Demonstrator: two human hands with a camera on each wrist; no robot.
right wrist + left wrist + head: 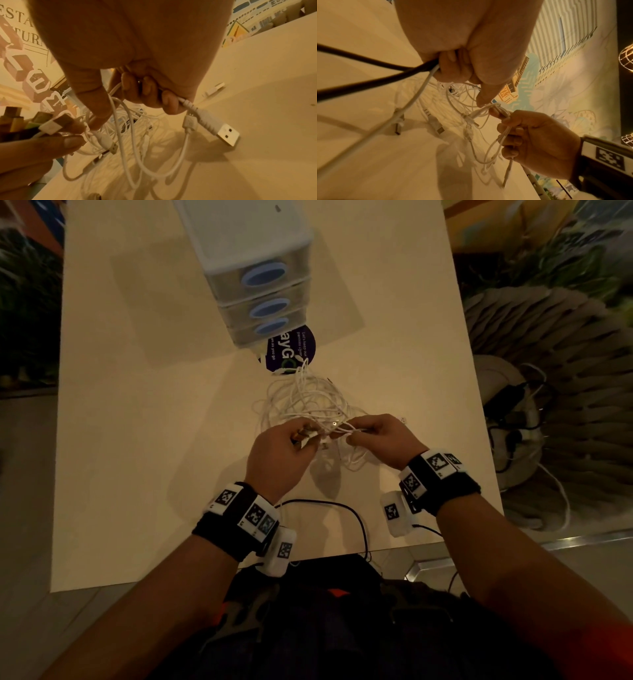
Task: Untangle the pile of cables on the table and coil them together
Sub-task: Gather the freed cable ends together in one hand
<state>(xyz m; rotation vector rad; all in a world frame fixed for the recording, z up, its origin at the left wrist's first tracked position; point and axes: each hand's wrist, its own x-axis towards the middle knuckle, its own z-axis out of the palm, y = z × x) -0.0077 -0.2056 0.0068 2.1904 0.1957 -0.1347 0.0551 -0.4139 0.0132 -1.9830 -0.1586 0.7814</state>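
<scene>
Head view: cables (pixel 301 397) lie in a loose white tangle on the table (pixel 137 422), just in front of the drawers (pixel 260 278) and partly over a round sticker (pixel 294 347)
Hands, head view: left hand (pixel 277 457) and right hand (pixel 380 440) are both raised at the near edge of the pile, close together, each pinching strands of it; a few loops hang between and below them
Handling, judged: thin, light and limp, so any pull drags neighbouring loops along; short, gentle pulls seem safer than a long tug

Left wrist view: left fingers (pixel 452 67) curl round a white lead, while the thumb tip meets a small knot (pixel 489 108) of strands
Right hand, same view: right hand (pixel 537 142) curls round several strands just beside that knot, with loose ends dangling under it
Black cable (pixel 368 75): runs close past the lens; whether the hand holds it too, I cannot tell

Right wrist view: right fingers (pixel 150 94) clamp a bundle of leads, and a USB plug (pixel 221 131) sticks out past the little finger
Left hand, same view: left fingers (pixel 42 146) pinch a small white plug (pixel 50 127) at the pile's edge
Where to hold, judged: the plugs are the only stiff parts; take a lead just behind its plug on the ribbed sleeve and feed that end back through the loops, since the smooth cord would likely slip through a light pinch
</scene>
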